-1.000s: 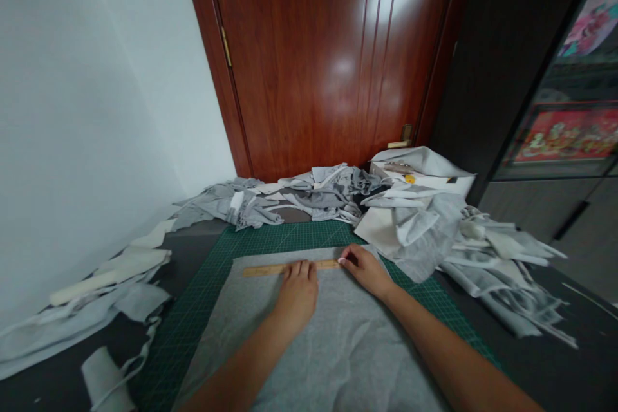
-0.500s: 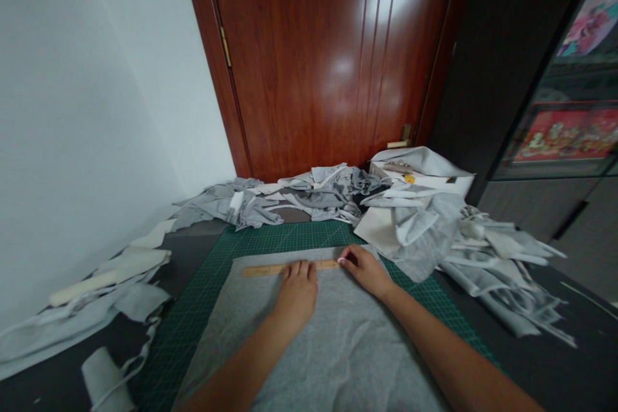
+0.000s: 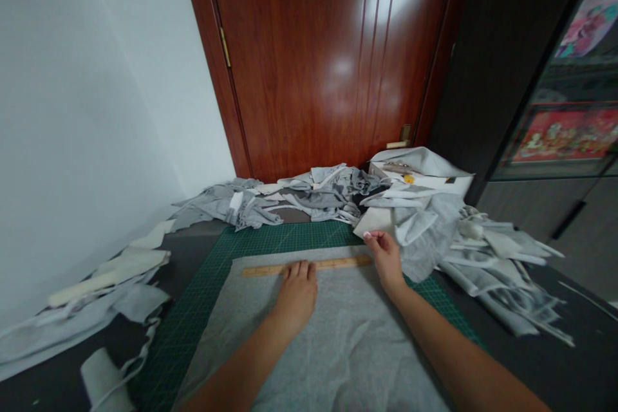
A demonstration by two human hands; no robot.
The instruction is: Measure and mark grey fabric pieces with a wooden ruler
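Note:
A wooden ruler [image 3: 338, 263] lies across the far end of a grey cloth sheet [image 3: 347, 335]. My left hand [image 3: 298, 290] presses the ruler down near its middle, fingers bent and close together. Off the far right end of the ruler, my right hand [image 3: 386, 256] is raised a little over the cloth's edge. Its thumb and fingertips pinch a small whitish piece [image 3: 367, 235] that looks like tailor's chalk. Beneath the cloth is a green cutting mat [image 3: 290, 236] with a grid.
Grey cloth scraps [image 3: 333, 196] are heaped along the back. More scraps [image 3: 502, 270] and a white box [image 3: 454, 184] stand at the right. Cloth strips [image 3: 111, 280] and a pale roll [image 3: 103, 376] lie at the left. A wooden door [image 3: 309, 64] rises behind.
My right hand has moved right and away from me, off the ruler, with the chalk between its fingers. The ruler's right part is now uncovered. My left hand has stayed in place.

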